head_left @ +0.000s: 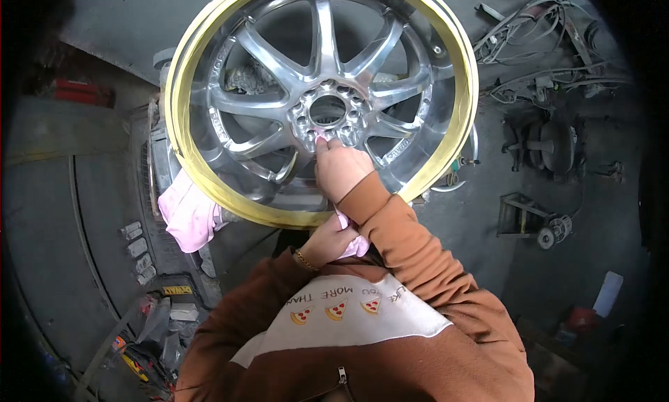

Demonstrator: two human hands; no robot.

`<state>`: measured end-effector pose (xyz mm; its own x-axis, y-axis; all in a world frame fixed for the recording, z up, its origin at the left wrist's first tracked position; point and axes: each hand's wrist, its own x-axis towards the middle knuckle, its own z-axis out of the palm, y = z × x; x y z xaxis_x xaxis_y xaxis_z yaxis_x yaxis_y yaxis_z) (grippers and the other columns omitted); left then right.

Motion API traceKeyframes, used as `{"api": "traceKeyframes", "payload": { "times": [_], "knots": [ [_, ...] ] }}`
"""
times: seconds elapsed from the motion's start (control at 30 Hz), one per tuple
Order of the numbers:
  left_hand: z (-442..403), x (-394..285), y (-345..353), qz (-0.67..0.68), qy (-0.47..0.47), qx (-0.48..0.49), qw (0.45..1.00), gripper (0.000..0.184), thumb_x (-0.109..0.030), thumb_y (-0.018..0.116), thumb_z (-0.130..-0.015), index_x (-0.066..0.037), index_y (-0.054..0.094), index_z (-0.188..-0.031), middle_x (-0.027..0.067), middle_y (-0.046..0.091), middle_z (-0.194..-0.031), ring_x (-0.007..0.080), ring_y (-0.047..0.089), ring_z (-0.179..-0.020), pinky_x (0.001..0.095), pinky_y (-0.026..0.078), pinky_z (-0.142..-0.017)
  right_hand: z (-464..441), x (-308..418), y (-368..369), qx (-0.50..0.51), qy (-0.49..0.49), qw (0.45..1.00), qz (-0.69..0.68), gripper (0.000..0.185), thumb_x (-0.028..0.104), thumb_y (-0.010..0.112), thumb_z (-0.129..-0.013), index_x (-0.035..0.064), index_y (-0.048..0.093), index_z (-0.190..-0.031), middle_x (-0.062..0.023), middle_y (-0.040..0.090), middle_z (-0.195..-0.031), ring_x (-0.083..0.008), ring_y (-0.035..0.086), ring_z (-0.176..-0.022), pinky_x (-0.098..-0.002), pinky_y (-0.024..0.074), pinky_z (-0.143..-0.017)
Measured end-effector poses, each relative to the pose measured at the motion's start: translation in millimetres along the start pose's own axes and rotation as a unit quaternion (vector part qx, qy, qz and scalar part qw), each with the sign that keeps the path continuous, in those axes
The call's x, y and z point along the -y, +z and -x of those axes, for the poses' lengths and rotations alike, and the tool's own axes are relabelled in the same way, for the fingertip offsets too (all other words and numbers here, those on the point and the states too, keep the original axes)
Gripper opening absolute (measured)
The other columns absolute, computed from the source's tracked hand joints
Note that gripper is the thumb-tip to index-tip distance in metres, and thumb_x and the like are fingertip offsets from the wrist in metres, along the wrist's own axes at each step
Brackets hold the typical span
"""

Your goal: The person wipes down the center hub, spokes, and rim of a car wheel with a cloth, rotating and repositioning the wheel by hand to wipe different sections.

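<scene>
A shiny metal car wheel (324, 36), its outer rim wrapped in yellow tape (181, 137), stands in front of me with its spokes facing up. My right hand (343, 170) reaches over the rim to the hub, fingers pinched on a bit of pink cloth at a lug hole below the centre bore (327, 111). Close to my body, below the rim, my left hand (329, 241) is closed around a bunched pink cloth (358, 247). Whether both hands hold one piece of cloth is hidden behind the right wrist.
Another pink cloth (187, 214) hangs under the wheel's left side. A tool case (178, 290) and plastic bags lie at lower left. Tangled cables (529, 36) are at upper right. On the right stand a wheeled stool (550, 147) and a small metal frame (519, 214).
</scene>
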<state>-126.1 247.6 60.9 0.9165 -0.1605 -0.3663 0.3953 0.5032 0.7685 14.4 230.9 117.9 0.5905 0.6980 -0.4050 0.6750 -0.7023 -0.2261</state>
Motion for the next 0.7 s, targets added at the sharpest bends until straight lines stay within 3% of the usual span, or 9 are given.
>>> {"api": "traceKeyframes", "payload": {
  "times": [0.03,0.1,0.17,0.33,0.4,0.5,0.57,0.67,0.7],
  "knots": [
    [1,-6,0,0.011,-0.018,0.003,1.000,0.031,-0.013,0.054,-0.094,0.001,0.052,-0.123,0.0037,0.059,-0.111,0.0099,0.052,-0.098,0.0274,0.043,-0.086,-1,-1,4,-0.004,0.000,1.000,-0.002,0.041,0.010,0.045,-0.086,-0.0035,0.049,-0.125,-0.0211,0.060,-0.099,-0.0339,0.066,-0.076,-0.0451,0.0527,-0.067],
    [3,-20,-2,-0.013,-0.050,0.004,0.999,0.030,-0.013,0.054,-0.094,0.001,0.053,-0.121,0.0031,0.059,-0.109,0.0098,0.053,-0.096,0.0272,0.043,-0.084,-7,2,17,-0.130,-0.038,0.991,-0.007,0.032,0.011,0.045,-0.090,-0.0071,0.052,-0.115,-0.0197,0.060,-0.095,-0.0309,0.067,-0.068,-0.0414,0.0534,-0.058],
    [4,-16,-8,-0.053,-0.066,0.000,0.996,0.030,-0.013,0.054,-0.094,0.001,0.053,-0.121,0.0027,0.060,-0.107,0.0098,0.053,-0.095,0.0270,0.043,-0.084,-8,7,22,-0.122,-0.039,0.992,-0.017,0.033,0.011,0.045,-0.090,-0.0075,0.051,-0.117,-0.0199,0.060,-0.096,-0.0316,0.067,-0.071,-0.0418,0.0534,-0.059],
    [5,-7,-7,-0.052,0.027,-0.055,0.997,0.034,-0.009,0.056,-0.091,0.001,0.052,-0.123,0.0042,0.059,-0.114,0.0132,0.054,-0.103,0.0287,0.043,-0.088,-6,3,23,-0.136,-0.070,0.983,-0.099,0.037,0.011,0.044,-0.090,-0.0086,0.047,-0.122,-0.0213,0.060,-0.099,-0.0349,0.066,-0.077,-0.0429,0.0534,-0.065],
    [4,-1,-7,-0.052,0.027,-0.042,0.997,0.036,-0.008,0.056,-0.091,0.001,0.050,-0.125,0.0050,0.058,-0.118,0.0142,0.053,-0.106,0.0292,0.043,-0.091,-1,0,27,-0.152,-0.098,0.972,-0.151,0.044,0.011,0.050,-0.083,-0.0037,0.049,-0.125,-0.0215,0.059,-0.096,-0.0370,0.064,-0.075,-0.0451,0.0524,-0.068],
    [3,5,-6,-0.006,0.033,-0.035,0.999,0.041,-0.008,0.056,-0.091,0.001,0.045,-0.130,0.0076,0.053,-0.128,0.0166,0.053,-0.113,0.0296,0.042,-0.096,-2,5,28,-0.136,-0.042,0.980,-0.140,0.042,0.012,0.051,-0.083,-0.0043,0.051,-0.122,-0.0218,0.060,-0.095,-0.0366,0.063,-0.077,-0.0456,0.0520,-0.070],
    [4,2,-6,0.000,-0.006,-0.077,0.997,0.040,-0.011,0.057,-0.091,0.000,0.047,-0.128,0.0073,0.056,-0.121,0.0151,0.054,-0.108,0.0282,0.044,-0.092,-8,2,27,-0.138,-0.034,0.980,-0.137,0.043,0.011,0.050,-0.083,-0.0048,0.050,-0.123,-0.0212,0.060,-0.087,-0.0375,0.062,-0.079,-0.0463,0.0512,-0.072],
    [19,-37,5,-0.074,-0.106,-0.059,0.990,0.034,-0.014,0.055,-0.093,-0.002,0.050,-0.124,0.0041,0.059,-0.107,0.0114,0.055,-0.096,0.0260,0.045,-0.084,-2,-15,18,-0.034,-0.082,0.980,-0.179,0.041,0.015,0.049,-0.087,-0.0060,0.053,-0.122,-0.0235,0.064,-0.096,-0.0384,0.064,-0.087,-0.0442,0.0510,-0.080],
    [25,-38,4,-0.078,-0.105,-0.057,0.990,0.034,-0.014,0.055,-0.093,-0.002,0.050,-0.124,0.0041,0.059,-0.107,0.0114,0.055,-0.096,0.0260,0.045,-0.084,6,-26,18,-0.077,-0.090,0.942,-0.314,0.038,0.017,0.053,-0.087,-0.0045,0.058,-0.117,-0.0228,0.065,-0.097,-0.0370,0.065,-0.090,-0.0409,0.0506,-0.082]
  ]
}}
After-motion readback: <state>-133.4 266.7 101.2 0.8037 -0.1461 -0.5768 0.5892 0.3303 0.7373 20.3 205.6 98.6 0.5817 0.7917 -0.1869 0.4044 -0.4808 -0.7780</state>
